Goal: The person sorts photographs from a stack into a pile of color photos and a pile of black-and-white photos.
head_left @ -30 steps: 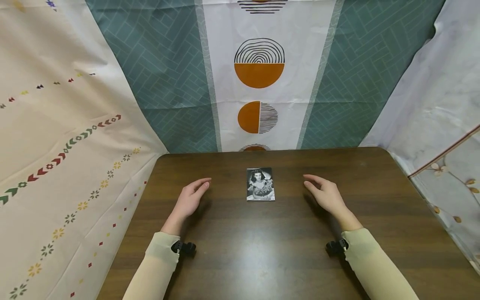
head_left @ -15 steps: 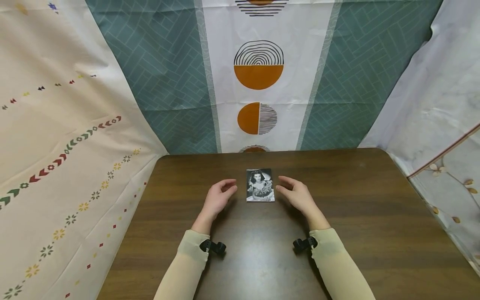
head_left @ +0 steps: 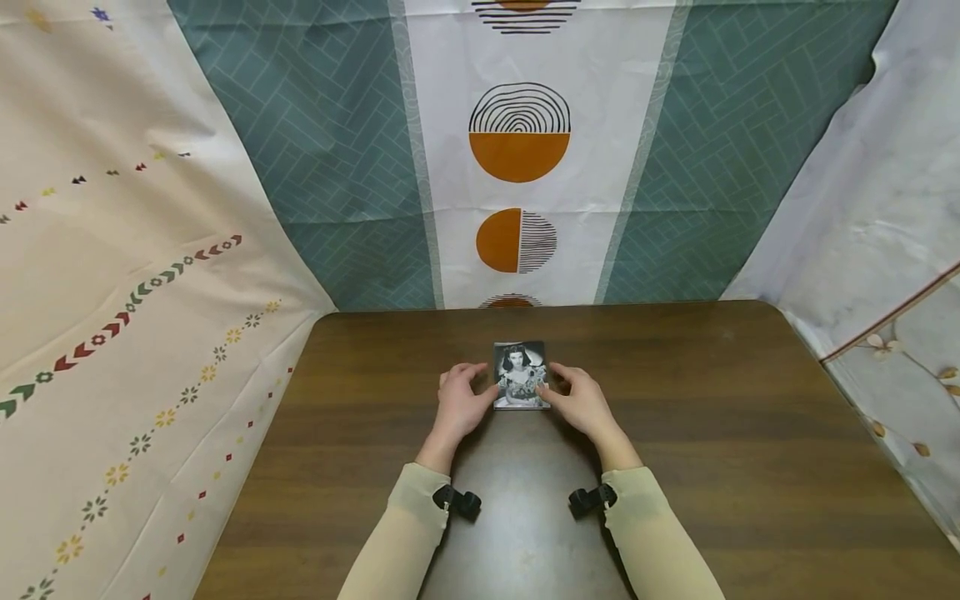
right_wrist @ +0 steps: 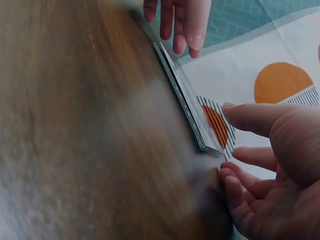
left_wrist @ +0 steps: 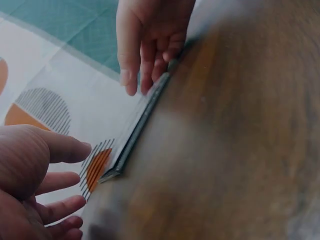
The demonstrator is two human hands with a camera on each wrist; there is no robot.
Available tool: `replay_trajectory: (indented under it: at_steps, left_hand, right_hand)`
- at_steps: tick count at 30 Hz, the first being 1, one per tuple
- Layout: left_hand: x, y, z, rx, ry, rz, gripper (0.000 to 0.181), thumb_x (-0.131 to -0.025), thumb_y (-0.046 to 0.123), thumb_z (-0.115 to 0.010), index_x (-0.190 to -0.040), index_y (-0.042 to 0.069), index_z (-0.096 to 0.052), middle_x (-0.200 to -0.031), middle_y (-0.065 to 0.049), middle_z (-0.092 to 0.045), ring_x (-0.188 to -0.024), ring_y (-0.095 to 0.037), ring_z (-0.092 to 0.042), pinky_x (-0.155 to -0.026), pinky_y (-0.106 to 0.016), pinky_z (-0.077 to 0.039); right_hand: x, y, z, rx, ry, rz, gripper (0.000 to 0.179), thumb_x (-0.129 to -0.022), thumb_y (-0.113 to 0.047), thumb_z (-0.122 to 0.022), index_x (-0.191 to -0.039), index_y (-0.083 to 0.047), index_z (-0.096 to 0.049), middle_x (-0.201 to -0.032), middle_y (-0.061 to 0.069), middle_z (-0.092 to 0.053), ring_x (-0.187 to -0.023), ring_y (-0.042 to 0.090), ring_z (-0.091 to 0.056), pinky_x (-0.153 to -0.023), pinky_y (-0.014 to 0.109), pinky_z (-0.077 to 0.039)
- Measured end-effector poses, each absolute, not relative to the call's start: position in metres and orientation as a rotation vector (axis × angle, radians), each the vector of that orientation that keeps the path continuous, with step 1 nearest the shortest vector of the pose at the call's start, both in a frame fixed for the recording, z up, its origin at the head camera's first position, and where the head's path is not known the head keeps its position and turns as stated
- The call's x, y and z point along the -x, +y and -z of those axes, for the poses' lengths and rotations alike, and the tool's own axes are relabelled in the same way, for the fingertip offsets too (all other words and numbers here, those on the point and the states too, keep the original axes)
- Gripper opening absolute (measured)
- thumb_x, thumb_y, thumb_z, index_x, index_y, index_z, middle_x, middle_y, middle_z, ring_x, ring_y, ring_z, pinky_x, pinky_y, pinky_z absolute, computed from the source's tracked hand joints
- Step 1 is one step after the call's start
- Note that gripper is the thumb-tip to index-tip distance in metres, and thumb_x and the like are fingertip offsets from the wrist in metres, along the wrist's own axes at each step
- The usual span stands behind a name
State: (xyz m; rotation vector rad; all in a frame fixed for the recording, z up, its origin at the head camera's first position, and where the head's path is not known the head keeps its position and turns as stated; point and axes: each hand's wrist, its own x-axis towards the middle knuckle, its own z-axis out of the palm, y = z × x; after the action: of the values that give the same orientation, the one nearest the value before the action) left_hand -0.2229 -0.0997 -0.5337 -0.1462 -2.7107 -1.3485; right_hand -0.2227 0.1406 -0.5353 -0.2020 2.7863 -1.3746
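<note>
A small flat stack (head_left: 519, 367) with a black-and-white portrait photo on top lies near the far edge of the wooden table. Seen edge-on in the right wrist view, the stack (right_wrist: 182, 102) shows several thin layers. My left hand (head_left: 459, 410) is at its left side, thumb tip right at the near left edge, fingers loosely bent. On the other side is my right hand (head_left: 583, 407), whose thumb overlaps the picture's right edge in the head view. Both wrist views show space between thumb and fingers, with the stack lying between the two hands.
The brown table (head_left: 750, 450) spreads out around the hands. A teal and white patterned cloth (head_left: 517, 192) hangs behind its far edge. Pale cloths flank it, the left one (head_left: 150, 292) dotted with small motifs. Each wrist wears a black camera (head_left: 457, 502).
Both hands have moved inward from the sides to the stack, the thumbs coming up to its edges. The stack lies where it was.
</note>
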Motion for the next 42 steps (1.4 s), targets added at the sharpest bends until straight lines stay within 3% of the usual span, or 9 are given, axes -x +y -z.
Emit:
replay_trajectory:
  at_steps: [7,12,25,42]
  left_hand:
    - [0.223,-0.0953,0.5376,0.134,-2.724,1.347,0.047,-0.093,0.017,-0.081,-0.134,-0.003,-0.072,-0.111,-0.014,-0.067,-0.104,-0.031,-0.063,-0.096,-0.05,-0.051]
    - [0.2255,-0.0932,0.5385,0.124,-2.764,1.305,0.05,-0.091,0.019,-0.083,-0.134,-0.004,-0.072,-0.097,-0.006,-0.064,-0.09,-0.023,-0.059,-0.087,-0.044,-0.052]
    - [0.2273,-0.0918,0.5366,0.059,-2.92,1.19,0.055,-0.091,0.031,-0.084,-0.139,0.005,-0.073,-0.091,0.001,-0.061,-0.083,-0.019,-0.055,-0.075,-0.038,-0.047]
    - [0.2302,-0.0912,0.5376,0.064,-2.928,1.227,0.052,-0.092,0.032,-0.082,-0.139,0.01,-0.073,-0.091,0.003,-0.061,-0.082,-0.017,-0.054,-0.075,-0.037,-0.046]
  right_hand:
    - [0.219,0.1411,0.5413,0.176,2.845,1.273,0.066,-0.096,-0.027,-0.081,-0.149,0.005,-0.058,-0.121,0.017,-0.066,-0.1,0.03,-0.06,-0.088,0.048,-0.051]
    - [0.219,0.1381,0.5444,0.186,2.894,1.192,0.068,-0.095,-0.032,-0.082,-0.149,0.003,-0.059,-0.122,0.019,-0.064,-0.099,0.03,-0.06,-0.086,0.048,-0.049]
    - [0.2186,0.1365,0.5442,0.189,2.927,1.16,0.065,-0.095,-0.031,-0.081,-0.147,0.002,-0.062,-0.125,0.021,-0.062,-0.1,0.032,-0.059,-0.089,0.051,-0.049]
    - [0.2208,0.1381,0.5447,0.195,2.89,1.191,0.061,-0.099,-0.031,-0.076,-0.15,0.0,-0.061,-0.13,0.022,-0.062,-0.113,0.036,-0.061,-0.098,0.055,-0.048]
